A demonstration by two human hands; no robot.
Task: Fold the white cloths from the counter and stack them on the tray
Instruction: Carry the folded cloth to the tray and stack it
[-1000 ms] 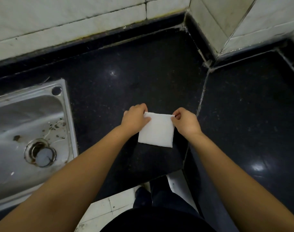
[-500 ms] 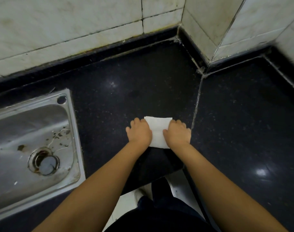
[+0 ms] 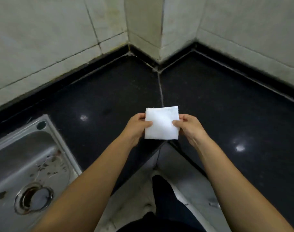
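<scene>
One cloth (image 3: 161, 125) folded small, pinched by left hand (image 3: 137, 125) and right hand (image 3: 188, 125) above the counter's (image 3: 109, 97) front corner; tray unseen, stacking remains.

bare forearms (image 3: 86, 186), no sleeves; dark top (image 3: 159, 223), dark trousers.

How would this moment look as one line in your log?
step: folding | left hand: grips cloth's left edge | right hand: grips right edge | white cloth: folded square | tray: not in view

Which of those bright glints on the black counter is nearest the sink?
The left glint, just left of the left hand; the other glint lies far right of the sink.
</scene>
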